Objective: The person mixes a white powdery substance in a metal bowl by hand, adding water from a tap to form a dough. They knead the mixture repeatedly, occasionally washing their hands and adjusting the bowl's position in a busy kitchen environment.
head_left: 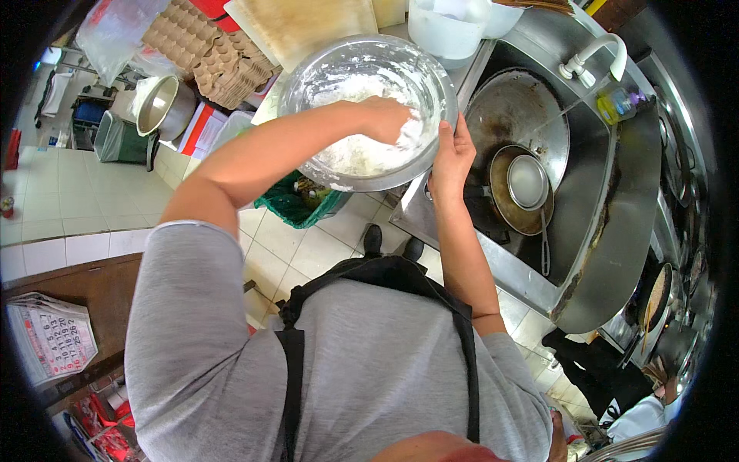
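A large metal mixing bowl (pixel 369 183), tilted towards me, holds white powder like flour (pixel 352 156), with smears up its inner wall. My left hand (pixel 388 120) is inside the bowl, its fingertips buried in the powder, so their grip is hidden. With the thumb at the rim and the fingers on the outer side, my right hand (pixel 452 153) grips the bowl's right edge. White powder clings around the fingers of the left hand.
At right, a steel sink (pixel 577 231) holds a wok (pixel 519 92), a smaller pan and a strainer (pixel 527 182) under a white faucet (pixel 597 55). A green-lined bin (pixel 297 202) stands below the bowl. Egg trays (pixel 213 58) and cutting boards (pixel 323 23) lie beyond. Another person (pixel 606 369) is at lower right.
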Demonstrator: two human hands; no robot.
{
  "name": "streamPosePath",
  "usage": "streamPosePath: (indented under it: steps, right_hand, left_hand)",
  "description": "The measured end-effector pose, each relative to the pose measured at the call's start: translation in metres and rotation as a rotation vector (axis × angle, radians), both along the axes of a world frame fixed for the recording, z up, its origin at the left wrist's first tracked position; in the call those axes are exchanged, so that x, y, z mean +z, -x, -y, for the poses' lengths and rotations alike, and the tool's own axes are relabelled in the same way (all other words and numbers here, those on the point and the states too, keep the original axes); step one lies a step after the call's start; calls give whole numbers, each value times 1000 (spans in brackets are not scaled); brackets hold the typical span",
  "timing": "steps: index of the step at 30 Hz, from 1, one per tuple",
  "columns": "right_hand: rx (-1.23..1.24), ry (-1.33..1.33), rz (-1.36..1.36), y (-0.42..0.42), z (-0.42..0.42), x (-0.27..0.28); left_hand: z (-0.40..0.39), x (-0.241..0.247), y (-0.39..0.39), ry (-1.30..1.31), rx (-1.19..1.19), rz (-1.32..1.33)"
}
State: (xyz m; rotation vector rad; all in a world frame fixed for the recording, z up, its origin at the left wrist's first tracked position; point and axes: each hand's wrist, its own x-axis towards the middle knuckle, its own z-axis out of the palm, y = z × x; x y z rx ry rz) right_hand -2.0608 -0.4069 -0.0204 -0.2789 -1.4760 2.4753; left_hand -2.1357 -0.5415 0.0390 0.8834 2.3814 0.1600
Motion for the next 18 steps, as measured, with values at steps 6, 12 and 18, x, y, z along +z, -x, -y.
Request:
streamPosePath:
  steps: [6,12,18]
  right_hand:
    - [20,-26,-8,2,-1,3]
    - [104,-118,65,-2,-7,6]
    - [184,-65,130,-5,-15,18]
  left_hand:
    - [71,8,-7,28,-203,-90]
    - [72,-26,-23,130,-134,-123]
    - [32,-34,0,102,-57,-346]
